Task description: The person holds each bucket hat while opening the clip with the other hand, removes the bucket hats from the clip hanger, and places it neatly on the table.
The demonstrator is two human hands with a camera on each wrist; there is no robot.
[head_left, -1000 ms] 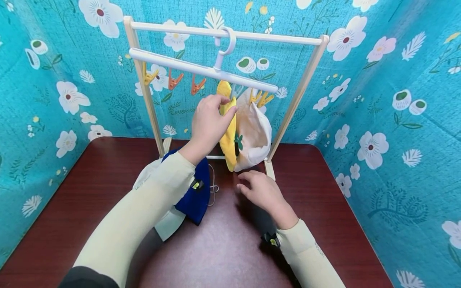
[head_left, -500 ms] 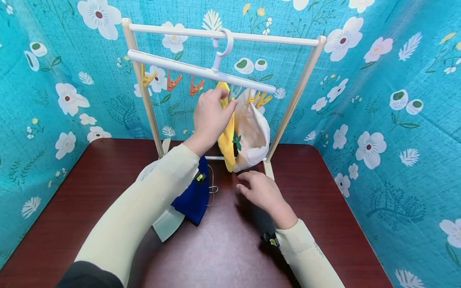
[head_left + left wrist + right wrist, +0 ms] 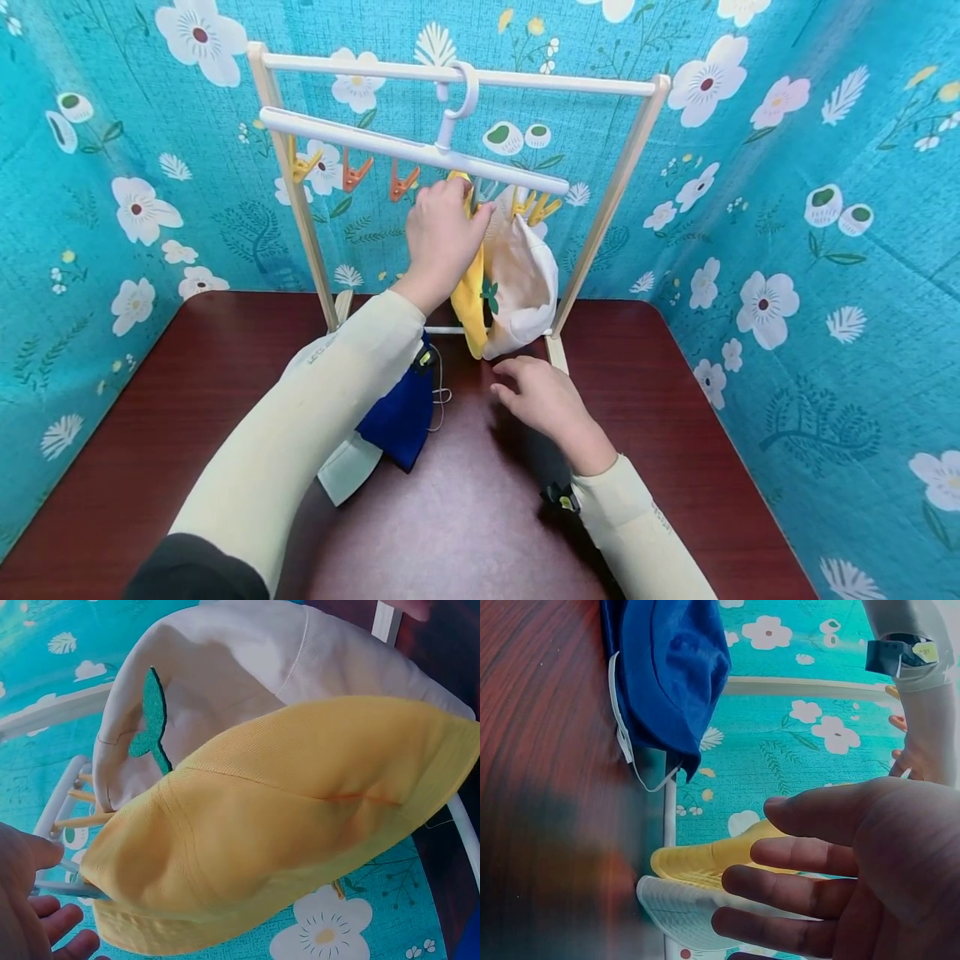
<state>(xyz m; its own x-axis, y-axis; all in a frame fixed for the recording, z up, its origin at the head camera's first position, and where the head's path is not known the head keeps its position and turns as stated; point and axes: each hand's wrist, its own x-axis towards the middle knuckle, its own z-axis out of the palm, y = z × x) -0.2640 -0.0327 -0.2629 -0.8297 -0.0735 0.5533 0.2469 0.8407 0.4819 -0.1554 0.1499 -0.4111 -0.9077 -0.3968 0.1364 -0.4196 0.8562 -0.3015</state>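
Note:
My left hand (image 3: 445, 237) is raised at the top of a yellow bucket hat (image 3: 469, 304), below the white hanger bar. In the left wrist view, its thumb and spread fingers lie on either side of a grey-blue clip (image 3: 69, 888), with gaps showing around it. That clip sits on the hat's brim. Right beside it hangs a cream hat (image 3: 528, 279) with a green leaf shape, under yellow clips (image 3: 544, 208). My right hand (image 3: 543, 400) is low in front of the hats, fingers loosely extended and holding nothing.
The hanger (image 3: 352, 137) hooks over a wooden rack (image 3: 633, 183). Orange clips (image 3: 403, 179) and another yellow clip (image 3: 302, 164) dangle from its left half. A blue hat (image 3: 401, 425) with a white cord lies on the dark red table (image 3: 150, 450), overlapping a pale hat (image 3: 348, 471).
My left hand has moved slightly up and right against the hanger, covering more of the yellow hat's top. My right hand stays put. The head view has shifted a little.

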